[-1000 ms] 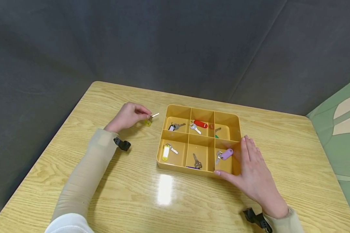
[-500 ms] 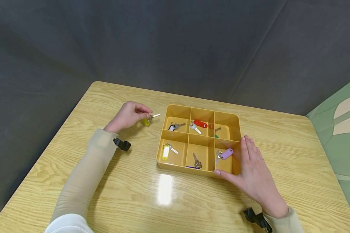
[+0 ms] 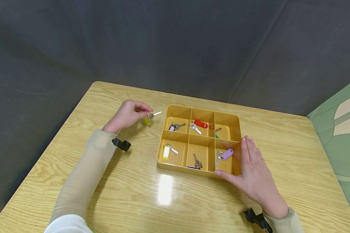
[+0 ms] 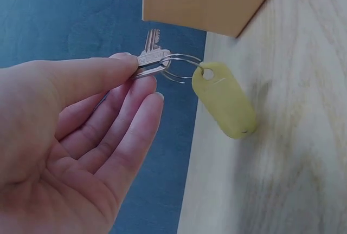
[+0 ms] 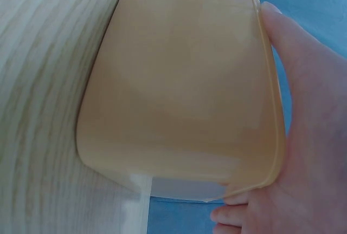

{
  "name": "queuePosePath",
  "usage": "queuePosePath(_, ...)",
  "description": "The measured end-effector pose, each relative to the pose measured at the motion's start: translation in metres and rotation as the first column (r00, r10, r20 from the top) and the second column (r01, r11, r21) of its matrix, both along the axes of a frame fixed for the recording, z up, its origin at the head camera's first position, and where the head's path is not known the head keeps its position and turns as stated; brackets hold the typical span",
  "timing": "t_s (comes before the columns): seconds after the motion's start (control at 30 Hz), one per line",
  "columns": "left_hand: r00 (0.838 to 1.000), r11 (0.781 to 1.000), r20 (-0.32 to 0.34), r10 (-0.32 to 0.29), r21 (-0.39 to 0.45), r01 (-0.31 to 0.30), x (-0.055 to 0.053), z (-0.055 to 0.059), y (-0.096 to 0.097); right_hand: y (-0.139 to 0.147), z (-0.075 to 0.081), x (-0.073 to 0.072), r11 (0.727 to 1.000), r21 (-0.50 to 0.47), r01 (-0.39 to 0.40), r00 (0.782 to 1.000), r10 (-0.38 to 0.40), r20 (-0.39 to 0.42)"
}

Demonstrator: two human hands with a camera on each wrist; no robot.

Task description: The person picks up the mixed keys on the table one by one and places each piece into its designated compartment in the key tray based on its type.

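My left hand (image 3: 128, 115) pinches a silver key (image 4: 154, 58) by its head between thumb and fingers. From the key's split ring hangs a yellow key tag (image 4: 225, 101), just over the table left of the box. The blade points toward the tan six-compartment box (image 3: 178, 167). My right hand (image 3: 258, 174) rests at the box's front right corner, fingers straight along the right side. Its thumb touches the front rim, as the right wrist view also shows. Inside the box nearest this hand lie a purple key tag (image 3: 227, 154) and its key.
Other compartments hold keys with a red tag (image 3: 200, 124), a yellow tag with a white label (image 3: 166, 152), and a black-and-white tag (image 3: 171, 128). Blue and green tags show partly behind walls. A dark curtain (image 3: 175, 48) hangs behind the wooden table (image 3: 128, 194).
My left hand has risen slightly, with the key shifting a little toward the box. The yellow tag swings beneath it. My right hand and the box stay put.
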State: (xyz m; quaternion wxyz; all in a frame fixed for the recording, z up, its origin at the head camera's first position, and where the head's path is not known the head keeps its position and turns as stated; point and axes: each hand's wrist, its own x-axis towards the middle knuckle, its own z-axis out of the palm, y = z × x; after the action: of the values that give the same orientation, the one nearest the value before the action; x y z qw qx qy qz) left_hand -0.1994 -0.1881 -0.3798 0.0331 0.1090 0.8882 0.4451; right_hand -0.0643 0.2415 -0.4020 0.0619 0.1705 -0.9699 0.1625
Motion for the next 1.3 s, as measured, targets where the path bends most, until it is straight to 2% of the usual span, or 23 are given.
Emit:
queuePosePath(0.4, 1.000, 1.000, -0.018, 0.009, 0.017, -0.009, 0.003, 0.009, 0.003, 0.000, 0.001, 0.001, 1.000, 0.002, 0.002, 1.000, -0.002, 0.006)
queuePosePath(1.3, 0.991, 0.996, -0.120, -0.067, 0.057, 0.075, 0.013, 0.028, 0.013, 0.001, 0.001, 0.002, 1.000, 0.007, 0.005, 1.000, -0.005, 0.009)
